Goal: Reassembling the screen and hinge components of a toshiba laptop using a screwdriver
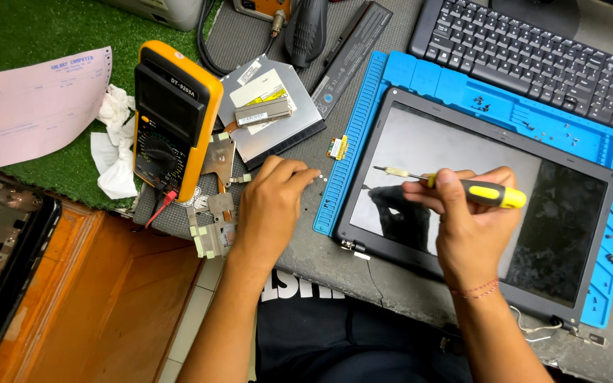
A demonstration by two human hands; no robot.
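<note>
The right hand (466, 213) hovers over the glossy laptop screen panel (477, 198) and holds a yellow-and-black screwdriver (462, 186); its grip is pressed around the handle, thumb and fingers pinching the front of it. The thin shaft points left, tip in the air above the pale reflective part of the screen, and the yellow end of the handle sticks out to the right past the knuckles. A red thread bracelet (475, 289) circles the wrist.

The left hand (271, 206) rests on the grey counter (321, 255) just left of the blue silicone work mat (420, 78) that carries the screen panel. Its fingers are curled together, tips pressed down near some tiny screws (320, 176) lying on the counter; whether it pinches one cannot be told.

Beside the left hand lie metal heat-sink parts (216, 191). Behind them stands an orange-cased multimeter (173, 117), next to an optical drive (271, 110). A small wireless card (337, 147) sits at the mat's left edge. A black keyboard (533, 57) lies beyond the mat. Far left, a pink paper sheet (33, 106) and crumpled white tissue (115, 142) lie on green artificial turf (44, 28).
</note>
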